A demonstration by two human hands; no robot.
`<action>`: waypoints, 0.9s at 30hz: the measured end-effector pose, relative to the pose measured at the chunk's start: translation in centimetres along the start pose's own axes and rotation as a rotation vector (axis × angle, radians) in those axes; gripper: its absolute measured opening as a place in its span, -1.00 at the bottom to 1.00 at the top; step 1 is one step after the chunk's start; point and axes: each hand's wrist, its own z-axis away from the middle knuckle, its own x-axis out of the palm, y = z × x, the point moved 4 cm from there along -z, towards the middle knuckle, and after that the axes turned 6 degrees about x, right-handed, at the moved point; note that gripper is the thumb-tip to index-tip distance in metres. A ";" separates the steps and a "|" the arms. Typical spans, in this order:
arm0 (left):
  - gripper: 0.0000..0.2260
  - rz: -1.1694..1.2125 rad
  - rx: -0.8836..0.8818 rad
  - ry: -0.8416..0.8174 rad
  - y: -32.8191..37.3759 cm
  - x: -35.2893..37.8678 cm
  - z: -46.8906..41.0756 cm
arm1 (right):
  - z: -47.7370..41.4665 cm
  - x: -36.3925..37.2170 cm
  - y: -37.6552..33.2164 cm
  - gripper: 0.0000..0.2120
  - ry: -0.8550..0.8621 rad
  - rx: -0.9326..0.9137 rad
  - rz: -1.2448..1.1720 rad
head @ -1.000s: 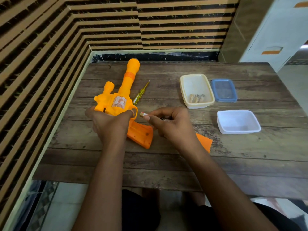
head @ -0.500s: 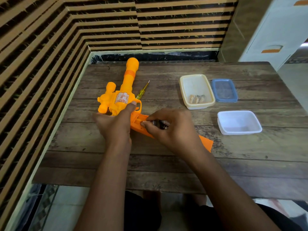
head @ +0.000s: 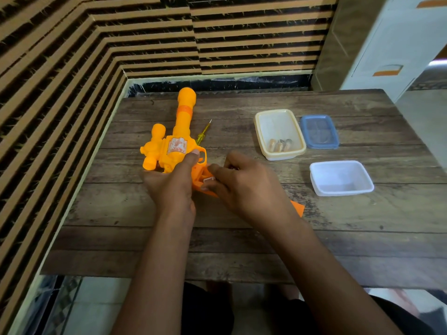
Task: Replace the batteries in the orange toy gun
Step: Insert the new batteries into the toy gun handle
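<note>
Our left hand (head: 173, 187) clamps the orange plastic toy gun (head: 177, 146), barrel pointing away; our right hand (head: 242, 187), nearer the open grip, pinches something unclear there.

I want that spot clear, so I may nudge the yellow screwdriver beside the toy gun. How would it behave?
The screwdriver has a slim, round-looking shaft and lies flat on the wooden table, so it would probably roll sideways. It looks small, likely light. Its handle end sits against the orange toy gun, which may stop it that way.
</note>
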 end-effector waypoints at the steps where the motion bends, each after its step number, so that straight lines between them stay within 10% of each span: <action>1: -0.25 0.012 -0.002 -0.002 0.0 0.1 0.1 | 0.0 0.0 0.0 -0.46 -0.006 -0.005 0.012; 7: -0.49 0.112 -0.102 -0.046 -0.3 0.3 -0.2 | -0.2 -1.5 0.3 -0.77 0.125 0.129 -0.367; 17: -0.73 0.278 -0.358 -0.089 0.5 0.9 0.5 | 0.6 -1.2 2.8 -0.81 0.009 1.117 -1.487; 27: -0.70 0.244 -0.331 -0.138 0.2 0.7 0.0 | 0.5 -0.1 3.0 -0.87 -0.142 1.115 -1.527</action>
